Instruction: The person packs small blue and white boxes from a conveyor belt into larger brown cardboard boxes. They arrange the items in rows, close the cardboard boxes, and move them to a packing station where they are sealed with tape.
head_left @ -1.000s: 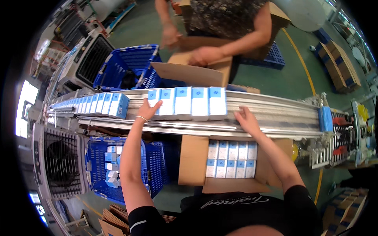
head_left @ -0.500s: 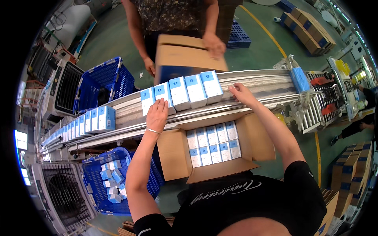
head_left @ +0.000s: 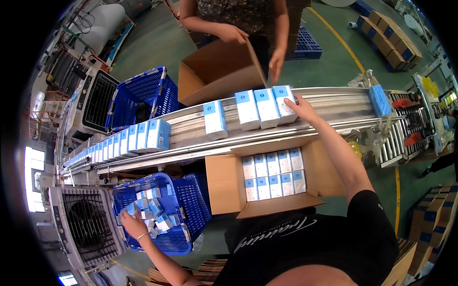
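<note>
My left hand (head_left: pixel 132 222) is over the left side of a blue plastic basket (head_left: pixel 177 188), its fingers closed on a small blue-and-white carton (head_left: pixel 131 209). Several like cartons lie jumbled in that basket. My right hand (head_left: pixel 304 108) grips the right end of a blue-and-white carton (head_left: pixel 282 106), the last of three standing side by side on the conveyor (head_left: pixel 329 107). A single carton (head_left: pixel 215 119) stands apart to their left. Before my body, an open cardboard box (head_left: pixel 224 186) has its flaps spread and holds two rows of cartons.
Farther left, a long row of cartons (head_left: pixel 126 140) stands on the conveyor. Across it, a co-worker's hand (head_left: pixel 232 33) holds an open cardboard box (head_left: pixel 212 71). Another blue basket (head_left: pixel 164 90) stands behind the conveyor. A fan unit (head_left: pixel 86 224) is at the lower left.
My left hand has gone from the conveyor down to the basket with a carton; one fewer stands in the group. My right hand has come onto the end carton. The co-worker's box has tipped open.
</note>
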